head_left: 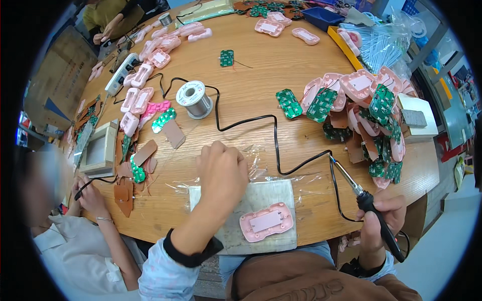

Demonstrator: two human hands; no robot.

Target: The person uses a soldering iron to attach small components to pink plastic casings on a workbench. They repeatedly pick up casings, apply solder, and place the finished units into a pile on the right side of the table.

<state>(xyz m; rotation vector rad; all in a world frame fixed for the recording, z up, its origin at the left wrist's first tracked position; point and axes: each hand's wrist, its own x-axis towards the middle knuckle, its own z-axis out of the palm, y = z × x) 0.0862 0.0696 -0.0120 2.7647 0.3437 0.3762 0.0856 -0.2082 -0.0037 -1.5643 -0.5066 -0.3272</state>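
My right hand [384,220] is wrapped round the black handle of a soldering iron [369,200], its metal tip pointing up and to the left. My left hand [223,170] hovers above the far left part of a pale work pad [271,190], fingers curled down and closed. Its fingertips are hidden, so I cannot make out what they hold, if anything. On the pad, just right of my left wrist, lies a pink plastic shell half [245,228] with a white label-like rectangle inside. Clear plastic film [256,160] lies crumpled at the pad's far edge.
A solder spool [194,100] stands beyond my left hand. The black cord [276,145] winds across the table. Green circuit boards [321,105] and pink shells pile up at the right. More shells [142,75] line the left. A co-worker's hand [92,195] is at the left edge.
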